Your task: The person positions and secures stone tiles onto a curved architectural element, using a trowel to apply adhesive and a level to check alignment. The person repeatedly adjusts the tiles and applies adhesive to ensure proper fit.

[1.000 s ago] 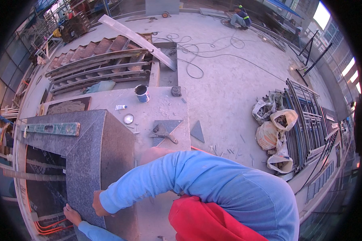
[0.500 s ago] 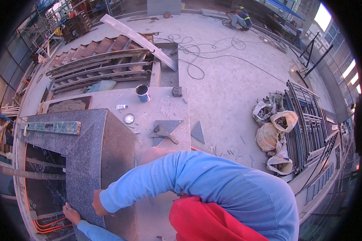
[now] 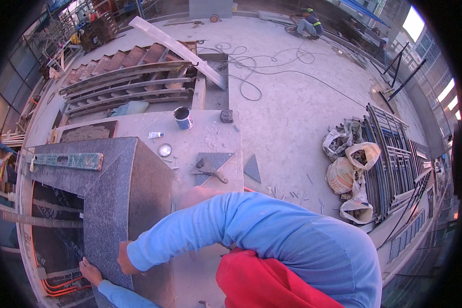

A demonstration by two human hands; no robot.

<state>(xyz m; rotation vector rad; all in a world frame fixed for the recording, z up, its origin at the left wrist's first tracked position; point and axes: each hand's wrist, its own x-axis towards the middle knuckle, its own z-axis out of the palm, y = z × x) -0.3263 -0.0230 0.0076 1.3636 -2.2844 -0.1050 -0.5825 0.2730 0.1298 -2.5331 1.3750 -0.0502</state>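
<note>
A dark grey speckled stone slab [image 3: 107, 215] forms the top of an L-shaped counter with a darker front panel [image 3: 151, 192]. My left hand [image 3: 91, 272] is at the slab's inner edge, beside the opening, its fingers curled over that edge. Across the slab, my right hand [image 3: 126, 258] is closed against the outer edge where top and front panel meet. Whatever may be inside its fingers is hidden. A green spirit level [image 3: 69, 161] lies on the slab's far arm.
Right of the counter lie a putty knife [image 3: 209, 169] on a triangular stone offcut [image 3: 215, 159], an open can [image 3: 183, 118], a small tube [image 3: 155, 135], a round lid [image 3: 165, 150] and a tape measure [image 3: 226, 116]. Sacks [image 3: 346, 172] and metal frames [image 3: 390, 149] stand right. A person [image 3: 309, 24] crouches far off.
</note>
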